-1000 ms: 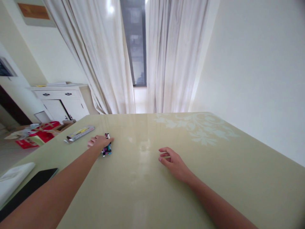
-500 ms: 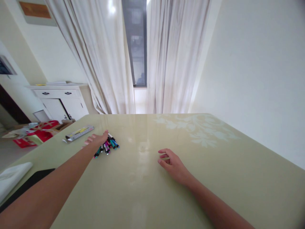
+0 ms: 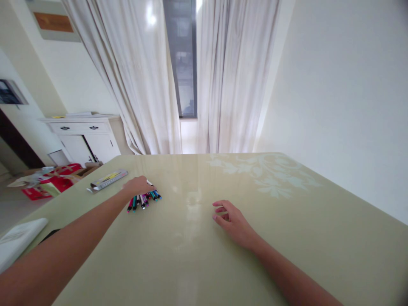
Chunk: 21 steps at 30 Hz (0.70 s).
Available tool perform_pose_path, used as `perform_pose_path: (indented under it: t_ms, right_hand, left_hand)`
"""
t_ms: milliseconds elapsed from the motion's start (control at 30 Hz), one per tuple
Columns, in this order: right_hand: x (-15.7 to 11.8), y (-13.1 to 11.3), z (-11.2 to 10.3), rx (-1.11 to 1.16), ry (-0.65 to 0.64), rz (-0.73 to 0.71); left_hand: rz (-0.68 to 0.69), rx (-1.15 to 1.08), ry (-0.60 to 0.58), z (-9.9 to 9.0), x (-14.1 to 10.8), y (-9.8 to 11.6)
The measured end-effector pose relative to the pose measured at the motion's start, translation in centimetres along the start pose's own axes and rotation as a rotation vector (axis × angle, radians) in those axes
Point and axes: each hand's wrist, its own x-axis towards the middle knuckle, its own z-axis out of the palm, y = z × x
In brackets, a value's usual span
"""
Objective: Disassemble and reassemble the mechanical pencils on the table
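Several coloured markers (image 3: pixel 143 201) lie in a pile on the left part of the pale green table (image 3: pixel 191 238). My left hand (image 3: pixel 139 186) is over the back of this pile, palm down, and covers part of it; its fingertips are at the markers, and whether they grip one is hidden. An open grey marker box (image 3: pixel 109 180) lies behind and left of that hand. Farther right, my right hand (image 3: pixel 230 217) rests on the table with loosely curled, parted fingers and nothing in them.
At the left table edge are a white flat object (image 3: pixel 21 240) and a dark one (image 3: pixel 49 235), partly behind my left forearm. Red bags and boxes (image 3: pixel 59 180) stand beyond that edge, near a white cabinet (image 3: pixel 86 140). Curtains hang behind the table.
My left hand has moved right, from the left side of the pile to over its back, and its spread fingers have turned down onto the markers. My right hand keeps its pose.
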Motion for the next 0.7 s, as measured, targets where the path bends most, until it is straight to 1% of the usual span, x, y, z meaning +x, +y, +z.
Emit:
perform_pose_path:
  t_ms: [100,200,400,567,633,700]
  right_hand:
    - [0.0,0.2,0.0,0.002,-0.001,-0.009]
    - [0.1,0.4,0.0,-0.006,-0.001,-0.015]
    - [0.1,0.1,0.1,-0.017,-0.005,-0.025]
    - [0.0,-0.3,0.1,-0.012,0.006,-0.036]
    - [0.0,-0.2,0.2,-0.014,0.006,-0.041]
    - [0.1,-0.1,0.2,-0.019,0.003,-0.042]
  left_hand:
    - [-0.020,0.067,-0.048,0.3,-0.6,0.4]
    - [-0.034,0.093,-0.081,0.1,-0.9,0.7]
    - [-0.047,0.091,-0.088,-0.2,-0.7,1.0]
    - [-0.064,0.003,-0.127,-0.5,-1.1,1.4]
    - [-0.079,-0.062,-0.142,-0.6,-1.6,1.5]
    - [-0.092,-0.149,-0.128,-0.7,-2.2,1.6]
